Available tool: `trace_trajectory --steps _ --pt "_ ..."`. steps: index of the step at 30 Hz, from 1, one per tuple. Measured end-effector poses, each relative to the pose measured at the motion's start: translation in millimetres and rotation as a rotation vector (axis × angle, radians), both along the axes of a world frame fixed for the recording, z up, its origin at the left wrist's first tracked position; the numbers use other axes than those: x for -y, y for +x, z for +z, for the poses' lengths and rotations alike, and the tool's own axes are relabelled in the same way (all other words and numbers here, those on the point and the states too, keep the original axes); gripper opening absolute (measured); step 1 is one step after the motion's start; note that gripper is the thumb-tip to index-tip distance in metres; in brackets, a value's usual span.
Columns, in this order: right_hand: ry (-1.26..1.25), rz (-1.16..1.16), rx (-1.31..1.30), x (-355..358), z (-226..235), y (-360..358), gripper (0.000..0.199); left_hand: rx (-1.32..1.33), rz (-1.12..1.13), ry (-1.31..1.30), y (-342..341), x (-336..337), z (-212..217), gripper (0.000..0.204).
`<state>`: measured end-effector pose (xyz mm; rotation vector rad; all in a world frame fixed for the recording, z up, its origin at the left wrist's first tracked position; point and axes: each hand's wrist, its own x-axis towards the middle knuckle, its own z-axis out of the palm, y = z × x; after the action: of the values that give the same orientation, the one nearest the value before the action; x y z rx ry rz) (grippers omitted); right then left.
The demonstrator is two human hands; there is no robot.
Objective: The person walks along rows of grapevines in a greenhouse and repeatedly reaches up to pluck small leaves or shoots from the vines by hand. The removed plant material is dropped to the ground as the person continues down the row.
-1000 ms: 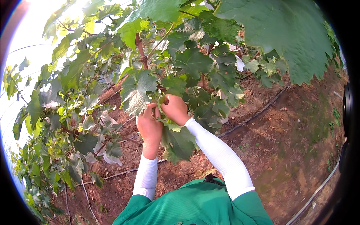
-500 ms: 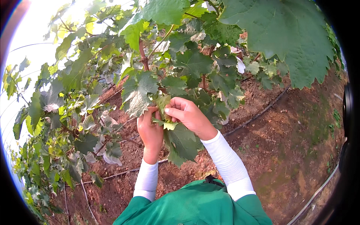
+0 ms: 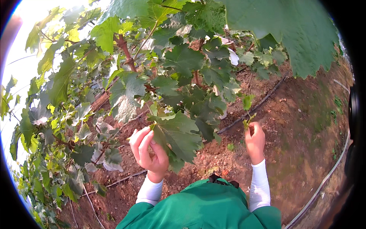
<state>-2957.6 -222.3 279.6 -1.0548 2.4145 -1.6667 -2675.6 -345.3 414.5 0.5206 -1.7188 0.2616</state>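
Person wearing green and white
A green short-sleeved top [image 3: 206, 206] is covering the torso; white tight arm sleeves [image 3: 260, 183] are reaching the wrists.

The left hand [image 3: 148, 152] cups a vine leaf [image 3: 176, 133]; the right hand [image 3: 254, 140] pinches a small shoot [image 3: 248, 105] over soil [image 3: 297, 129].

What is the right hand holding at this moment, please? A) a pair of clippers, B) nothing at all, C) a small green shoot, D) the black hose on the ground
C: the right hand pinches a small green shoot held out over the bare soil, apart from the vine, while the left hand cups a big leaf.
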Motion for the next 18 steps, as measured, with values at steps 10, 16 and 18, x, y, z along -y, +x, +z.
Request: trace_trajectory --steps 10,16,18 --pt "0.539 0.216 -0.051 -55 -86 17 0.038 0.438 -0.436 0.117 -44 -27 -15 0.037" --pt "0.638 0.282 -0.039 -67 -94 22 0.043 0.668 -0.484 0.345 -77 -36 -49 0.029" --pt "0.677 0.309 -0.02 -72 -102 24 0.047 0.689 -0.469 0.381 -84 -32 -67 0.031"
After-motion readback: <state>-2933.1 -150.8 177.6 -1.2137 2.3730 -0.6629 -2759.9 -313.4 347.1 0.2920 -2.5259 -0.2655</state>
